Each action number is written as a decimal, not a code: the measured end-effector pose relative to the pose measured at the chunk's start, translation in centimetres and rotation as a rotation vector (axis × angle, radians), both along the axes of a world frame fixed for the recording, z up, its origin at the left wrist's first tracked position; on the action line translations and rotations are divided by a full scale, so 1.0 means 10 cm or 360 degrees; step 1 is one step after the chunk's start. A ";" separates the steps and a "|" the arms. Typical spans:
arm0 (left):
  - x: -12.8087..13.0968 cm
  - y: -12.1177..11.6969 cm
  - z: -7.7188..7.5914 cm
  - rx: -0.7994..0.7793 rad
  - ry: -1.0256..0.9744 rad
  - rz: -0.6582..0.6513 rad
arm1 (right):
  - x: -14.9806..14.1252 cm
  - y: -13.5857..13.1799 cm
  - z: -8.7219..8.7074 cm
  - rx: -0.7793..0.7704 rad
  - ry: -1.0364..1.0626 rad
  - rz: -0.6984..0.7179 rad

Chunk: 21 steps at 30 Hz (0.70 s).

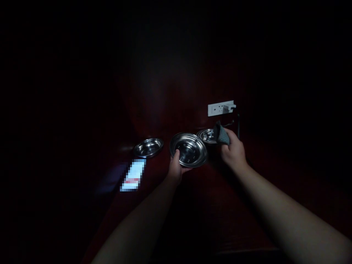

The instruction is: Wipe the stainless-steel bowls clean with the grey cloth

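Observation:
My left hand (pixel 176 167) grips a shiny steel bowl (pixel 189 150) by its near left rim, thumb inside and fingers underneath. The bowl is tilted toward me, and small dark marks or light spots ring its base. In my right hand (pixel 233 150) is a bunched grey-green cloth (pixel 222 135), held to the right of the bowl and apart from it. Behind the cloth, partly hidden by it, more steel dishware (pixel 206 135) rests on the dark red surface. Another shallow steel bowl (pixel 148 147) sits to the left.
A lit phone-like screen (pixel 133 175), pixelated, lies at the left near the surface's edge. On the back wall is a white socket plate (pixel 220 108) with a plug in it and a cord hanging below. Darkness hides most of the surroundings.

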<state>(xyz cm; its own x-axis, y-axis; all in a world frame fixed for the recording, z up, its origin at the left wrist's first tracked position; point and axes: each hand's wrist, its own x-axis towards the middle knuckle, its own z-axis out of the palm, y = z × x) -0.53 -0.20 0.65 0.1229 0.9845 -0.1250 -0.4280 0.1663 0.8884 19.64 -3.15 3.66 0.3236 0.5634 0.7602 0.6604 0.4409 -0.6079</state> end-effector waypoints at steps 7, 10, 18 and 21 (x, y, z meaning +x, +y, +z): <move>0.01 0.01 0.01 -0.0042 -0.0097 0.0044 | -0.18 0.05 -0.22 -0.0792 -0.0660 0.0311; 0.02 0.02 -0.01 -0.0037 -0.0093 0.0048 | -0.23 0.04 -0.25 -0.0868 -0.0721 0.0314; 0.04 0.02 -0.03 -0.0007 -0.0057 0.0042 | -0.25 0.00 -0.19 -0.0897 -0.0835 0.0328; 0.05 0.02 -0.03 0.0002 -0.0015 0.0051 | -0.29 -0.01 -0.21 -0.0947 -0.0909 0.0358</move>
<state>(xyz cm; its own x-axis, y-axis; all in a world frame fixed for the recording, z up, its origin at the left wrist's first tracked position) -0.08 0.01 0.36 0.0926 0.9881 -0.1225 -0.4411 0.1510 0.8846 16.76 -3.29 1.54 -0.1868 0.9254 0.3297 0.8709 0.3113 -0.3803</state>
